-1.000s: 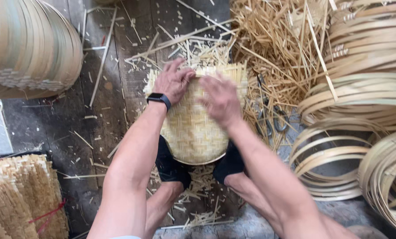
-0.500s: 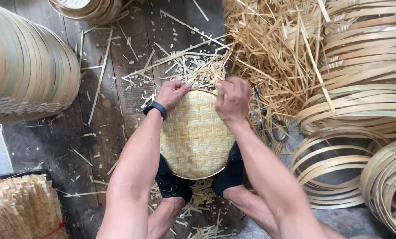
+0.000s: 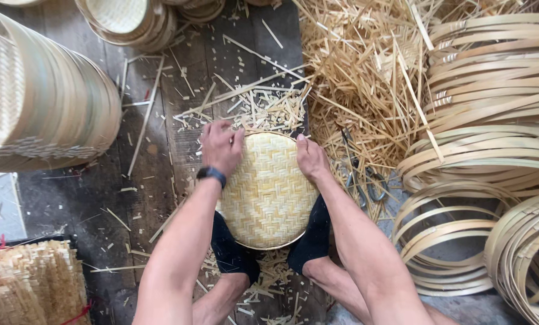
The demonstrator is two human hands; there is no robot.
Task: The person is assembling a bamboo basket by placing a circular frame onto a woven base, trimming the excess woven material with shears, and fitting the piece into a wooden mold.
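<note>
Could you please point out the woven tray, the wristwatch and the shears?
Woven tray point(image 3: 269, 192): head view, middle of its weave.
Wristwatch point(image 3: 211, 175): head view, black band on left wrist.
Shears point(image 3: 363, 183): head view, metal handles among strips.

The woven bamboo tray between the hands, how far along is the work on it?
The woven tray looks round with a rim around it, and finished ones sit stacked at left. The left hand and right hand press its far edge, by the trimmings. Many bare hoops at right still lack weave.
</note>
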